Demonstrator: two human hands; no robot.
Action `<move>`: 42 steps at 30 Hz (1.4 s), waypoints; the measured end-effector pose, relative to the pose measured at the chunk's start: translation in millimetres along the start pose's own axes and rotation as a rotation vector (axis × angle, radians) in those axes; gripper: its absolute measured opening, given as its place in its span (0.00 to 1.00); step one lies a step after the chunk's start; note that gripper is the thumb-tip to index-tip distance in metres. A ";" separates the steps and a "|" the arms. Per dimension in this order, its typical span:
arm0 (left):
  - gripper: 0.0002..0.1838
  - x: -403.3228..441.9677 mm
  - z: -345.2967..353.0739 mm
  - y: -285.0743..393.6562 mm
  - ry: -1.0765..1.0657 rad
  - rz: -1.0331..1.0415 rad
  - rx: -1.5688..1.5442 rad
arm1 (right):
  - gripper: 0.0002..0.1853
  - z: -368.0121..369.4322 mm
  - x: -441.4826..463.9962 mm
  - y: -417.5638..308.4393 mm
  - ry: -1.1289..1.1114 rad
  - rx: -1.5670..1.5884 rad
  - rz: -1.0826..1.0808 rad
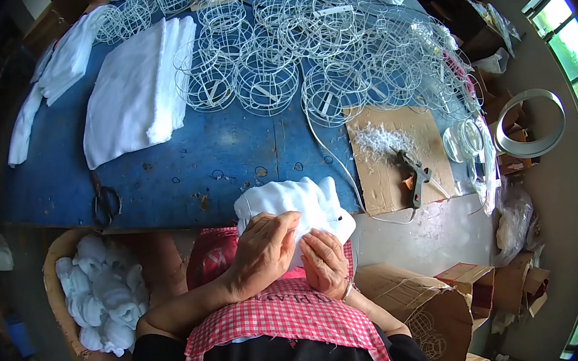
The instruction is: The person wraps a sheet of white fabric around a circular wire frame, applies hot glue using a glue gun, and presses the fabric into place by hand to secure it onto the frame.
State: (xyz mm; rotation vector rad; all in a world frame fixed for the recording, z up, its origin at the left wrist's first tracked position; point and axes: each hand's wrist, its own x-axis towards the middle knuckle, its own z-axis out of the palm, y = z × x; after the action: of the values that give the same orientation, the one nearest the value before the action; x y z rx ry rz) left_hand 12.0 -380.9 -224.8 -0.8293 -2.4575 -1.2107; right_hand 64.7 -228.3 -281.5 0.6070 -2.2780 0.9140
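Observation:
A white cloth-covered piece (287, 198) rests at the front edge of the blue table, over my lap. My left hand (264, 250) lies against its left side, fingers bent together; what they pinch, if anything, is hidden. On its lower right part, my right hand (324, 260) presses with curled fingers on the white fabric. Glue gun (415, 178) and white fluff (380, 141) are on a cardboard sheet (367, 190) to the right. Black-handled scissors (104, 201) lie at the left table edge.
Many white wire frames (264, 77) cover the back of the blue table (163, 194). Stacked white cloth (128, 91) lies at left. A box of white pieces (103, 291) stands at lower left, cardboard boxes (414, 294) at lower right. A white cord (324, 145) crosses the table.

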 end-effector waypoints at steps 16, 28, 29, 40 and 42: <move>0.17 4.2 -0.6 -1.9 0.010 -0.035 -0.015 | 0.28 6.5 2.6 -0.4 -0.139 -0.049 0.061; 0.23 14.6 -23.1 -17.5 0.126 -0.112 -0.218 | 0.27 3.0 15.7 -11.6 -0.244 -0.282 0.059; 0.23 17.7 -33.3 -21.5 0.215 -0.051 -0.095 | 0.26 4.1 15.3 -11.3 -0.230 -0.274 0.059; 0.09 -47.3 -47.7 -32.3 -0.096 -0.790 -0.718 | 0.24 1.9 12.7 -13.4 -0.218 -0.313 0.074; 0.08 -50.1 -40.4 -30.3 -0.009 -0.760 -0.768 | 0.24 2.7 13.7 -14.3 -0.221 -0.320 0.081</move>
State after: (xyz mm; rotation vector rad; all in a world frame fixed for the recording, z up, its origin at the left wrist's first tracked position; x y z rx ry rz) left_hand 33.4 -446.2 -243.2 0.0303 -2.3524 -2.4874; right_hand 62.6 -242.2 -267.3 0.4961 -2.5919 0.5199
